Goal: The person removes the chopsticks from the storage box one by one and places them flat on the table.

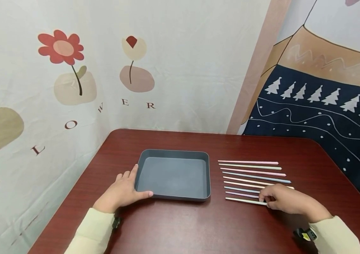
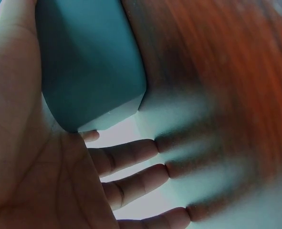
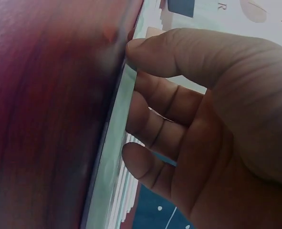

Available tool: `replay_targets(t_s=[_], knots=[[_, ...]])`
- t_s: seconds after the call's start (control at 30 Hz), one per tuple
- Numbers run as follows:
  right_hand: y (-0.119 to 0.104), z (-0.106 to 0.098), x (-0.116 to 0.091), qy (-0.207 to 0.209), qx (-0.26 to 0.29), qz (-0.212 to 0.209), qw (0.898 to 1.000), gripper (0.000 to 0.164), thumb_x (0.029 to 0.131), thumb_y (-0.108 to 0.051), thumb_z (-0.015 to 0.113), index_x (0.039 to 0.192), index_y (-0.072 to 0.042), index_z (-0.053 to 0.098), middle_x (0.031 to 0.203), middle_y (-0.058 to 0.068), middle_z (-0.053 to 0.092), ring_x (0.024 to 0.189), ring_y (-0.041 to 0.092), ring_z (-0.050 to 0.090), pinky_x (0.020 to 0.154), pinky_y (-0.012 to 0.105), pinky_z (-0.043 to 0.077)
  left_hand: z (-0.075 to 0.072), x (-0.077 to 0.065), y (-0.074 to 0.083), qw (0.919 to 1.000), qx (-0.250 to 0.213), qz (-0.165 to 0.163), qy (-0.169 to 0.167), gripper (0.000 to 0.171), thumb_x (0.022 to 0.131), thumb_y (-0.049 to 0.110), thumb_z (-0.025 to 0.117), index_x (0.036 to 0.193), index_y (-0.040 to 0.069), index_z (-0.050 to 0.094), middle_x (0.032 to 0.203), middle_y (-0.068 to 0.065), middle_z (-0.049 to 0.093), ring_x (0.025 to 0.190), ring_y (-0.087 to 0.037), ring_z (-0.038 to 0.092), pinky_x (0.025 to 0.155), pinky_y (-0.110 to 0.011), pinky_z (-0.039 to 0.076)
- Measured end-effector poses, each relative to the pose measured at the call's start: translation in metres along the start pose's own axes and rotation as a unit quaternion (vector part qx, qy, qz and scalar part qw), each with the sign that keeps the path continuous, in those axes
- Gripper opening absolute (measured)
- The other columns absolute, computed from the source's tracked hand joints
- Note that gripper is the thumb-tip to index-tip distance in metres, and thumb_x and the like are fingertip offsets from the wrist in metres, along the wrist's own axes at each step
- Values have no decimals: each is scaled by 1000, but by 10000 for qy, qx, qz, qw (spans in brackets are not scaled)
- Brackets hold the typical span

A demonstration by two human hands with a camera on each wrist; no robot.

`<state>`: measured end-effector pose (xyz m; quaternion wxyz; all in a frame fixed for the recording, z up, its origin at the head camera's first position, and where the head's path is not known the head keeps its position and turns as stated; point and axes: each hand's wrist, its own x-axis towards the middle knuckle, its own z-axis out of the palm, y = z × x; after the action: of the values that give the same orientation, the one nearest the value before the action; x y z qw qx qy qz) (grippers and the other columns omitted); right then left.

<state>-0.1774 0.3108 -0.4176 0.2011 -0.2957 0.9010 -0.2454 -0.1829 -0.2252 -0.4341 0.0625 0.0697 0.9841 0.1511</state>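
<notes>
A shallow dark grey rectangular tray [image 1: 175, 176] lies on the table with nothing inside it. At its near left corner rests my left hand [image 1: 122, 190], fingers spread along the left side and thumb at the front edge. The left wrist view shows those fingers extended past the tray's corner [image 2: 93, 86]. To the tray's right, several pastel chopsticks lie side by side in a row. My right hand [image 1: 289, 201] pinches the nearest one, a pale green chopstick [image 1: 243, 200], between thumb and fingers. Its long edge runs past the fingertips in the right wrist view, low over the wood.
Other chopsticks, such as a pink one [image 1: 248, 162] and a blue one [image 1: 256, 177], lie beyond the right hand. The reddish-brown table [image 1: 195, 229] ends at the back against a printed cloth [image 1: 192, 70] with flowers. A dark tree-patterned cloth [image 1: 322, 120] hangs on the right.
</notes>
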Motion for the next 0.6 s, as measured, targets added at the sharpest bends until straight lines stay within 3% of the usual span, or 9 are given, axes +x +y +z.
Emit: replay_targets(t_s=[0.6], knots=[[2,3,-2,88,-44,167,9998,28,89,4,65,97,-23,68,78,-11,53,69,4,48,62,26,44,0,-1,0,10000,-24,38,50,133,69,84,63,156,-4,16,143,-29,42,123,-47,38,93,-57,43]])
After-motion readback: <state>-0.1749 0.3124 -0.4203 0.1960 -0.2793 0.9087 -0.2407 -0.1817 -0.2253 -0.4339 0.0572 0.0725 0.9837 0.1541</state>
